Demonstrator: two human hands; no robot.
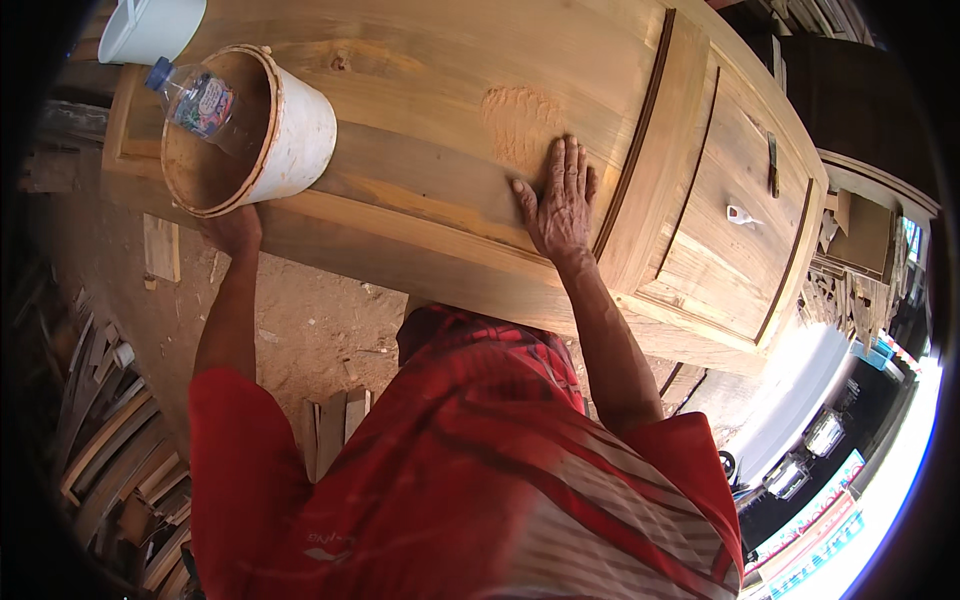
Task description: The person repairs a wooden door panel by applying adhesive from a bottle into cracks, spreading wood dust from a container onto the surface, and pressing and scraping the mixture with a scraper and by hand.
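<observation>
My right hand (563,210) lies flat on a wooden panel (420,100), its fingers stretched and a little apart. Just above its fingertips, a patch of light brown dust or paste (520,118) with ridged marks covers the wood. At the panel's left end is a white bucket (300,140) with a brown-stained inside. A clear plastic bottle (203,103) with a blue cap leans inside it. My left hand (235,230) is up against the bucket's near side, below the rim. The bucket hides those fingers, so their grip cannot be told.
A second pale bucket (150,30) stands at the far left. On the panel's right part lie a small white-and-red item (741,215) and a dark narrow tool (772,165). Wood offcuts (120,440) pile up at lower left, above a dusty floor (310,310).
</observation>
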